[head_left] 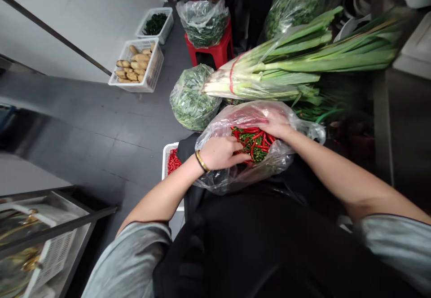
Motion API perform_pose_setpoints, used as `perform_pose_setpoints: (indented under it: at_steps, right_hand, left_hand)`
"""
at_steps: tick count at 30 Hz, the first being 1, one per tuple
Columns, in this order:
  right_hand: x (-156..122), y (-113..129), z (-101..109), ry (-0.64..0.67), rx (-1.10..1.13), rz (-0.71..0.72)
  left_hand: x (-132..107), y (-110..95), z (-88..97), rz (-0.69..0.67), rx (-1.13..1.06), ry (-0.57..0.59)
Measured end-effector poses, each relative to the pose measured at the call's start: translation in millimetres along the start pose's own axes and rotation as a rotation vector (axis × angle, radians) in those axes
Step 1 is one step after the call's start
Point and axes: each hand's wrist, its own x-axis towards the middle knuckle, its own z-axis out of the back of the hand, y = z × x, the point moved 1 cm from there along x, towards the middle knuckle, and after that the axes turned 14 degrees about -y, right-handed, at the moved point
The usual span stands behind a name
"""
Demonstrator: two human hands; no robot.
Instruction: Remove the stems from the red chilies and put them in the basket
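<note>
The left hand [220,152] lies at the mouth of the bag [235,177], fingers curled together toward the chilies [254,141]; whether it pinches one cannot be told. The right hand [276,125] is deeper in, veiled by plastic, its grip also unclear. The bag rests on the person's lap, and a basket [167,152] of red chilies sits just beside it at the left. The work would likely go best with the mouth held wide by one hand, so that the thin film does not tear or tip toward the leeks [269,73].
</note>
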Motion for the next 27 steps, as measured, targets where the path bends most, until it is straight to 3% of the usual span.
perform_pose_setpoints:
  at_steps: [2,5,7,9,12,15,18,20,22,24,27]
  right_hand:
    - [-7.8,7.8,4.3,0.038,0.05,0.085]
    - [-13.7,21.8,29.7,0.109,0.101,0.187]
    - [-13.3,22.9,52.2,0.084,0.035,0.152]
    - [-15.0,13.7,69.4,0.042,-0.075,0.051]
    - [-33.2,-14.5,72.6,0.09,-0.204,-0.107]
    - [-69.3,-41.1,56.8,0.227,-0.142,-0.156]
    - [-100.9,-45.8,53.7,0.265,-0.052,-0.131]
    - [-106.3,-35.3,66.9,0.204,-0.058,-0.077]
    - [-94.7,-21.5,85.1,0.108,-0.052,0.001]
    - [-68.6,-14.7,96.8,0.016,-0.024,0.046]
    - [-19.9,-27.3,90.1,-0.048,-0.001,-0.034]
  left_hand:
    - [25.4,18.1,-7.6,0.075,0.058,-0.055]
    - [64.7,44.9,-8.5,0.168,0.097,-0.275]
    - [85.9,56.1,1.6,0.153,0.098,-0.402]
    - [99.9,62.5,13.5,0.125,0.111,-0.455]
    - [104.2,72.5,14.8,0.2,0.211,-0.361]
    - [92.3,89.3,-8.0,0.288,0.282,-0.123]
    - [77.6,98.6,-26.6,0.267,0.235,0.005]
    - [71.7,89.5,-25.9,0.239,0.199,0.021]
    - [67.8,66.4,-18.9,0.19,0.192,-0.026]
    - [61.0,36.0,-15.2,0.092,0.214,-0.092]
    - [38.7,-1.4,-30.9,-0.109,0.247,0.021]
